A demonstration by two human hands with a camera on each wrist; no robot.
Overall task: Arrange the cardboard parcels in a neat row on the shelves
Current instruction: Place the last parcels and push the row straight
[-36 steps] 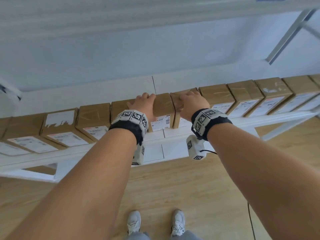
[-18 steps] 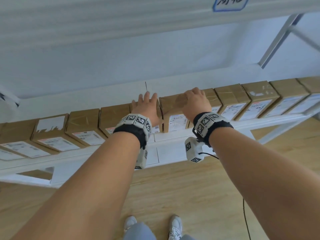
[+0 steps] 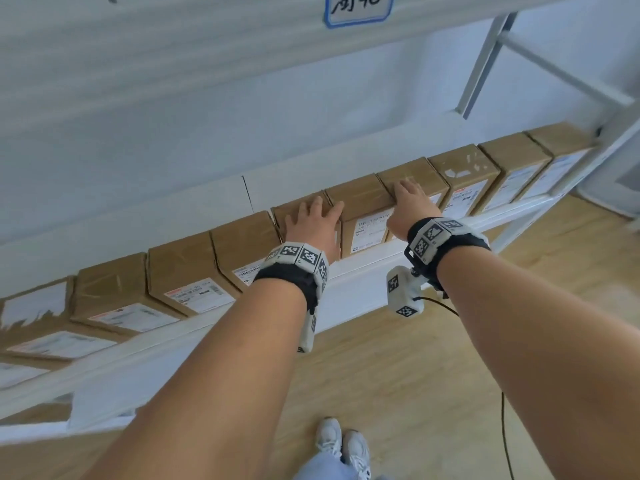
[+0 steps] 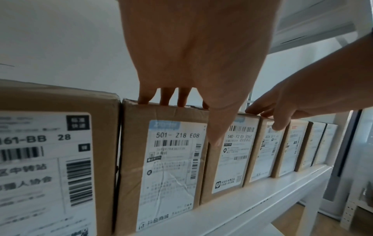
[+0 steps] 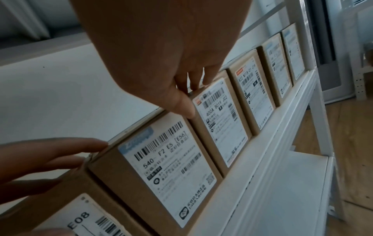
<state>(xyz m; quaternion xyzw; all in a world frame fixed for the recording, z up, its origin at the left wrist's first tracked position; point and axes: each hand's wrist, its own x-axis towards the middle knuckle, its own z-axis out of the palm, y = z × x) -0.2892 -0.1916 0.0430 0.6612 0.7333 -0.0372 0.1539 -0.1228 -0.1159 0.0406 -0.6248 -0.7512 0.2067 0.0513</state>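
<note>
Left hand (image 3: pixel 313 226), fingers straight, rests flat on one brown cardboard parcel (image 4: pixel 161 162). Right hand (image 3: pixel 410 202), fingers extended, presses the neighbouring labelled brown parcels (image 5: pixel 220 121) on the white metal shelf (image 3: pixel 363 268).

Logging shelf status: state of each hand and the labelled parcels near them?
left hand: open, flat on 501 parcel
right hand: open, fingers on 400A parcel
501 parcel: upright
540 parcel: upright, between both hands
400A parcel: upright
shelf: row of parcels

You're standing in a parcel storeroom. White metal shelving (image 3: pixel 381 268) holds a row of labelled cardboard parcels (image 3: pixel 180 275), with a handwritten sign (image 3: pixel 358 8) above.
</note>
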